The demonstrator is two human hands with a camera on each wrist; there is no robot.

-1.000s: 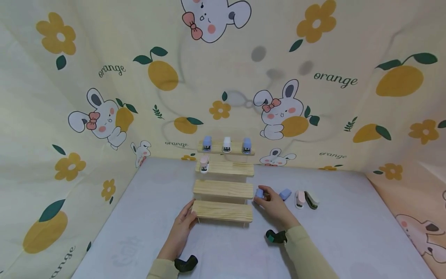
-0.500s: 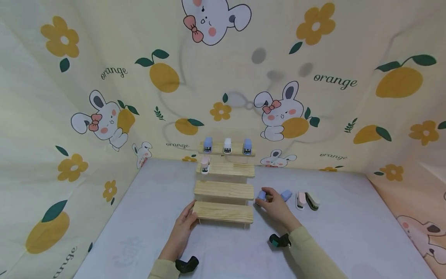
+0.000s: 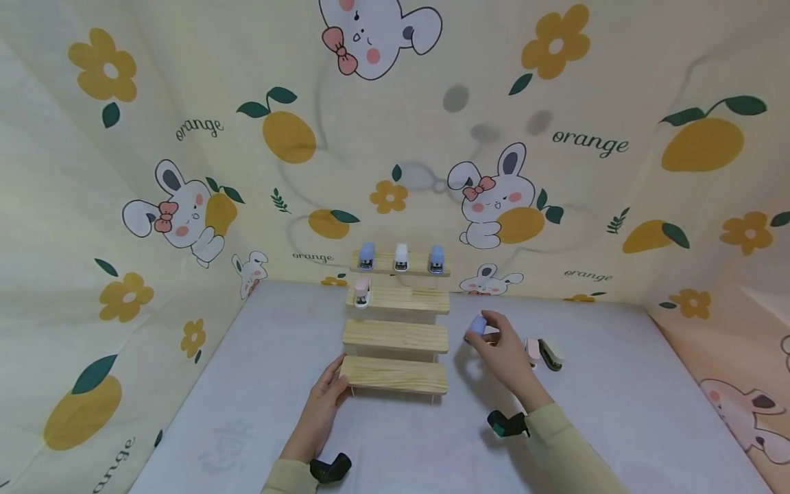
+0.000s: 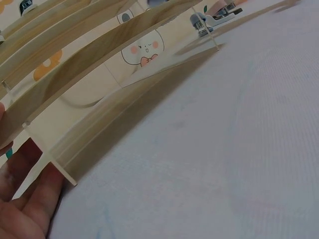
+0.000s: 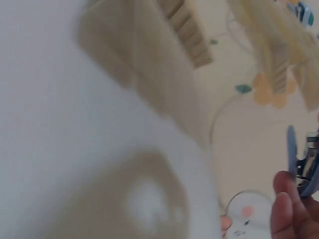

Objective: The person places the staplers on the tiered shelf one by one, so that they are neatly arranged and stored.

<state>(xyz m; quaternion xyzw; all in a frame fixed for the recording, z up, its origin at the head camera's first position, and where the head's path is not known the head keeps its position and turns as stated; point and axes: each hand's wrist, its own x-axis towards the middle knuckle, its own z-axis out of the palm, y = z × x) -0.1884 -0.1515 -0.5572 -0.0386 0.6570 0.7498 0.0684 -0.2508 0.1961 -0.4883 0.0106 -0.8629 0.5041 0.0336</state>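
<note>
In the head view my right hand (image 3: 507, 351) pinches a small blue stapler (image 3: 477, 325) between thumb and fingers, raised over the table right of the stepped wooden display rack (image 3: 395, 336). The right wrist view shows part of this stapler (image 5: 310, 172) at its right edge, its arms spread apart. My left hand (image 3: 322, 394) grips the left end of the rack's lowest board (image 3: 393, 374), fingers beside the clear support (image 4: 50, 155). Two blue staplers and a white stapler (image 3: 402, 257) stand on the top board; a pink stapler (image 3: 362, 291) stands on the board below, at its left end.
Right of my right hand lie another pink stapler (image 3: 533, 351), partly covered, and a dark green stapler (image 3: 551, 354). A further blue stapler (image 4: 199, 25) on the table shows in the left wrist view, hidden in the head view. A patterned cloth (image 3: 395, 137) hangs behind.
My right hand has lifted the blue stapler from beside the rack and moved it up and to the right, now covering the other blue stapler. My left hand stays in place.
</note>
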